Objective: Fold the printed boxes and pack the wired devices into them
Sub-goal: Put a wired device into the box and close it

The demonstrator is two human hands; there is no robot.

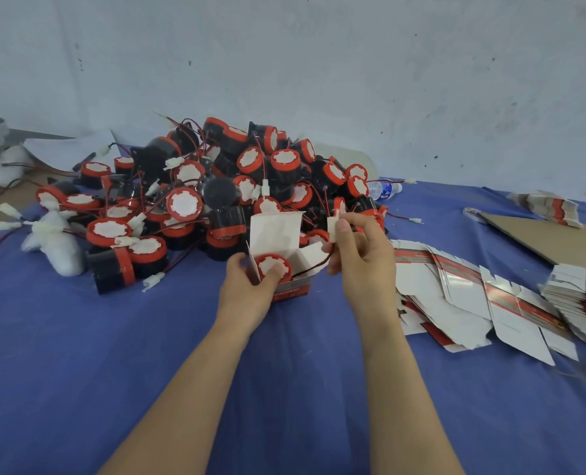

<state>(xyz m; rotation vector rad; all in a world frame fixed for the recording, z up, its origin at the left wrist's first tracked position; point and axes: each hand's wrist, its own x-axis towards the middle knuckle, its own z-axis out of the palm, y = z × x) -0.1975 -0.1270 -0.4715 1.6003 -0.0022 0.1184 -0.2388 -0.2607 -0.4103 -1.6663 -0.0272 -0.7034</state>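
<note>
An open printed box (293, 289), red and white, stands on the blue cloth with its lid flap (275, 231) upright. Inside sits a black device with a red cap (273, 267). My left hand (247, 289) grips the box's left side, thumb pressing on the cap. My right hand (360, 255) pinches the device's white connector (333, 228) above the box; its thin wire (313, 269) runs down into the box. Behind lies a big pile of the same wired devices (216, 186).
Flat unfolded boxes (456, 296) spread to the right, with a stack (582, 299) at the right edge and another (545, 205) farther back. A cardboard sheet (552, 238), a water bottle (384, 189), white foam wraps (55, 248) at left, and the wall behind.
</note>
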